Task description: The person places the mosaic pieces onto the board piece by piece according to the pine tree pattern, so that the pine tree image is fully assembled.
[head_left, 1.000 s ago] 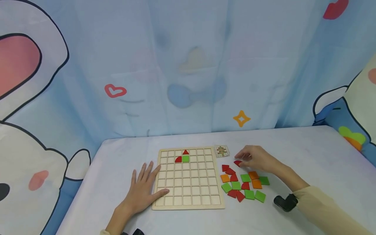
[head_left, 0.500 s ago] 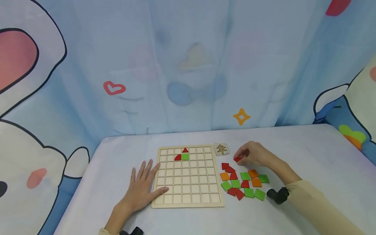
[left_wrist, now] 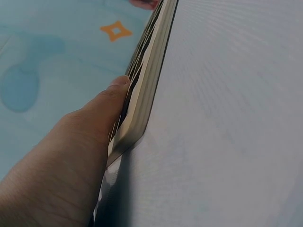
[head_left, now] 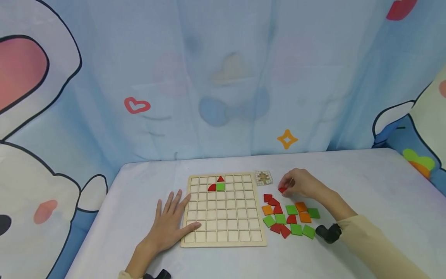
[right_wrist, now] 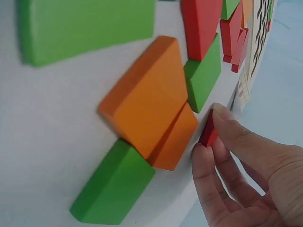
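My left hand (head_left: 169, 223) lies with spread fingers on the left edge of a wooden grid board (head_left: 223, 245); in the left wrist view the thumb (left_wrist: 102, 106) rests on the board's rim. My right hand (head_left: 301, 183) pinches a red tile (right_wrist: 209, 128) between thumb and fingertips, just above the loose tiles. Part of that tile is hidden by the fingers. Set in the board's upper cells are a red triangle (head_left: 220, 179), a green square (head_left: 220, 186) and a red quarter-round tile (head_left: 211, 188).
Right of the board lie several loose red, green and orange tiles, among them an orange square (head_left: 305, 217) and a green square (head_left: 308, 231). A small pattern card (head_left: 263, 178) sits by the board's upper right corner. A printed curtain (head_left: 230, 135) hangs behind the table.
My right hand has lifted the red tile slightly from the table, and its forearm has shifted a little left. The left hand stays on the board.
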{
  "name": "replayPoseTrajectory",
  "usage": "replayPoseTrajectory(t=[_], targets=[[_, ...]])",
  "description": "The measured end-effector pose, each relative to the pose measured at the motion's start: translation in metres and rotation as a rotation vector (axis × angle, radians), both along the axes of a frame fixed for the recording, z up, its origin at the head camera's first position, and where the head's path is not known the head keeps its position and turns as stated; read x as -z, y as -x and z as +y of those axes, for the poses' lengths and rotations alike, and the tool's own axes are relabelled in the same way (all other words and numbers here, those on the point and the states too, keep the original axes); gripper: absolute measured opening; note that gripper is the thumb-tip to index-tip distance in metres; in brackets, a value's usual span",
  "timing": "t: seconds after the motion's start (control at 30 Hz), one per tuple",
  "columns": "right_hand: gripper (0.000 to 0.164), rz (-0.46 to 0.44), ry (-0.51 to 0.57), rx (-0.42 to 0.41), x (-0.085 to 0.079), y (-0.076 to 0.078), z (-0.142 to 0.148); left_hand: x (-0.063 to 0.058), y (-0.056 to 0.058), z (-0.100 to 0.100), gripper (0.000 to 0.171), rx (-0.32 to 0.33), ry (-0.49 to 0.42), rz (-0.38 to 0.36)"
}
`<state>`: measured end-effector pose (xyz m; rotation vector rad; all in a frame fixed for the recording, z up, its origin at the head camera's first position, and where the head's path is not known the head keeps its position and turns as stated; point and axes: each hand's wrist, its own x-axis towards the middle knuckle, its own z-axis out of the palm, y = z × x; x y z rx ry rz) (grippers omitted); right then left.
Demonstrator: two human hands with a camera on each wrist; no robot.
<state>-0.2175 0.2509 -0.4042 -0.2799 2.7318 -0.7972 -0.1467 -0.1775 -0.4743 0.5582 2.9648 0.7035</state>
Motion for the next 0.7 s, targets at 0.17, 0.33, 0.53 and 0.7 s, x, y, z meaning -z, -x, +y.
replayPoseTrajectory(t=[0.17, 0.33, 0.53, 0.7], targets=[[0.015, 0.030, 0.002, -0.003, 0.0017, -0.0019, 0.0008, 0.0008, 0.0001, 0.0000, 0.091, 0.001, -0.002, 0.016], [0.018, 0.055, 0.005, -0.015, 0.0029, -0.0051, 0.0021, 0.0010, 0.0004, 0.0005, 0.092, 0.002, 0.010, 0.026], [0.019, 0.086, 0.005, -0.003, 0.0051, -0.0057, 0.0048, -0.0007, 0.0007, 0.0005, 0.092, 0.001, 0.015, 0.029], [0.020, 0.117, 0.018, 0.042, 0.0095, -0.0066, 0.0090, -0.0027, -0.0005, 0.0002, 0.089, 0.005, 0.011, 0.029]])
